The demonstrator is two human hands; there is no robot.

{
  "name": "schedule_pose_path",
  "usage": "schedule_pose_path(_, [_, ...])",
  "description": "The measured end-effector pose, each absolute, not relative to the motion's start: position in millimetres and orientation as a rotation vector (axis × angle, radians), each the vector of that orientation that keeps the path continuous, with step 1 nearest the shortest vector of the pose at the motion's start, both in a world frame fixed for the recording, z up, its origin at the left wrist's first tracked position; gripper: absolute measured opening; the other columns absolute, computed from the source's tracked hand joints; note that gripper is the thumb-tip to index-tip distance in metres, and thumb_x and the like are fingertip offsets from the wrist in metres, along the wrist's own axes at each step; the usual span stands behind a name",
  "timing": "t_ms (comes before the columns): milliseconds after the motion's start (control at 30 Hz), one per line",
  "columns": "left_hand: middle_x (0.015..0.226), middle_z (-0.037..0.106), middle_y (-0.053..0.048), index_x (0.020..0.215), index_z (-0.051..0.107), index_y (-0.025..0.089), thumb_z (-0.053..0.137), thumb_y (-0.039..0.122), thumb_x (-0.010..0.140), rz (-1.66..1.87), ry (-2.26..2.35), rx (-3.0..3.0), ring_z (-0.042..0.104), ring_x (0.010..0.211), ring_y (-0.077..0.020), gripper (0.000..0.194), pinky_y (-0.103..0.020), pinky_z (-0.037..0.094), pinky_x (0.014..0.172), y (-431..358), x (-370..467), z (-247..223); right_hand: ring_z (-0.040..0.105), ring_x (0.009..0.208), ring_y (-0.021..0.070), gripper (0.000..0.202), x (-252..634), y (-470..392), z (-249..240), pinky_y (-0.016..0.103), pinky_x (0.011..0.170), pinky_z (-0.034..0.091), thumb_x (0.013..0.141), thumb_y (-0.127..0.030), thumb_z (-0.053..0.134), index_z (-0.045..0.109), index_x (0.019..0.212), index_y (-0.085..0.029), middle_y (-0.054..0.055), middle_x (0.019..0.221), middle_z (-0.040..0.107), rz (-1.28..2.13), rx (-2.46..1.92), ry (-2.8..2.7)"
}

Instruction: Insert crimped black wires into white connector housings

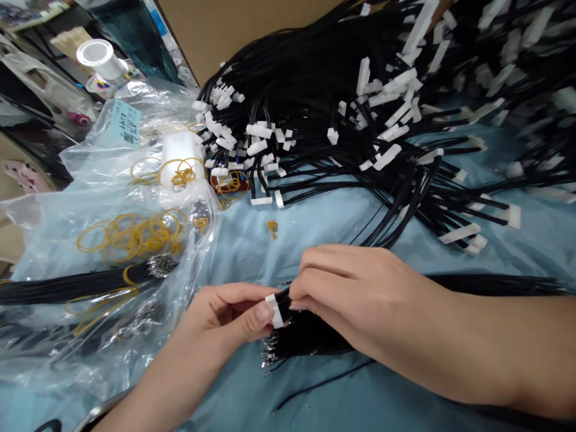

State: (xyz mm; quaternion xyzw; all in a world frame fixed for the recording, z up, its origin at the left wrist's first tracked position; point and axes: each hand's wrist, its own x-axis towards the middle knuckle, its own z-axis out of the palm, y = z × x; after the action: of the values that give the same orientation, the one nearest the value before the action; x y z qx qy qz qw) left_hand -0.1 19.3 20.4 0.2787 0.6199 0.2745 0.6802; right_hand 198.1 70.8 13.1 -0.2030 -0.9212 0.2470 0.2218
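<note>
Between thumb and fingers, my left hand [229,321] grips a small white connector housing [275,310]. Black wires [283,298] run from the housing to my right hand [360,306], whose fingertips are pinched together on them close to the housing. Part of that pinch is hidden behind the fingers. Below both hands lies a bundle of black wires [306,339] with bare metal terminals [270,349] at its left end. One loose black wire [324,384] lies apart, nearer to me.
A large heap of black cables with white connectors [389,157] fills the back and right, against a cardboard box [238,30]. At left, clear plastic bags [40,219] lie with yellow rubber bands [135,237] and a banded wire bundle [76,285]. Blue cloth [243,258] covers the table.
</note>
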Motion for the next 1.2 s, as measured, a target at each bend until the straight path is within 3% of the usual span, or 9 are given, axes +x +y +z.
schedule_pose_path(233, [0.068,0.077,0.003,0.082,0.079,0.028,0.08,0.031,0.068,0.645,1.373,0.654,0.062,0.063,-0.0066,0.014,-0.008,0.049,0.059,19.2,-0.4,18.8,0.042,0.066,0.0109,0.017,193.9,70.9,11.6,0.025,0.06,0.036,0.087,-0.002,0.046,0.057,0.076,-0.01,0.001,0.075,0.049,0.71,-0.528,-2.489])
schedule_pose_path(400, [0.077,0.077,0.004,0.084,0.077,0.028,0.075,0.036,0.073,0.71,1.427,0.604,0.066,0.072,-0.0074,0.014,-0.008,0.054,0.067,17.6,-0.8,19.8,0.048,0.067,0.0171,0.02,198.8,62.2,25.0,0.03,0.056,0.039,0.083,-0.005,0.044,0.061,0.076,-0.013,0.006,0.077,0.056,0.415,-0.607,-2.562])
schedule_pose_path(600, [0.085,0.076,0.007,0.088,0.075,0.031,0.076,0.037,0.072,0.727,1.55,0.686,0.067,0.079,-0.0064,0.017,-0.005,0.054,0.067,17.5,-1.3,20.4,0.053,0.064,0.021,0.035,204.6,47.2,17.7,0.032,0.052,0.041,0.052,0.0,0.049,0.069,0.079,-0.011,0.011,0.081,0.065,0.138,-0.693,-2.699])
schedule_pose_path(733, [0.086,0.077,0.006,0.083,0.076,0.03,0.08,0.026,0.067,0.735,1.527,0.793,0.069,0.078,-0.0067,0.017,-0.004,0.053,0.068,17.8,0.3,20.2,0.053,0.066,0.0209,0.043,206.6,48.8,14.4,0.032,0.051,0.04,0.045,0.005,0.056,0.068,0.083,-0.01,0.011,0.087,0.064,0.171,-0.671,-2.716])
schedule_pose_path(967, [0.073,0.076,0.007,0.079,0.076,0.029,0.076,0.024,0.071,0.708,1.598,0.881,0.067,0.067,-0.0047,0.01,-0.002,0.05,0.061,19.7,0.8,24.0,0.049,0.063,0.0137,0.025,212.0,56.4,14.8,0.028,0.058,0.039,0.066,0.005,0.056,0.057,0.078,-0.017,0.0,0.075,0.056,0.529,-0.742,-2.679])
schedule_pose_path(1200, [0.075,0.076,0.005,0.084,0.074,0.027,0.075,0.034,0.072,0.672,1.53,0.796,0.067,0.07,-0.0078,0.014,-0.008,0.053,0.064,18.6,-0.3,18.8,0.05,0.061,0.0135,0.008,205.7,67.1,16.7,0.029,0.055,0.038,0.08,-0.01,0.055,0.056,0.08,-0.018,-0.002,0.074,0.054,0.792,-0.866,-2.58])
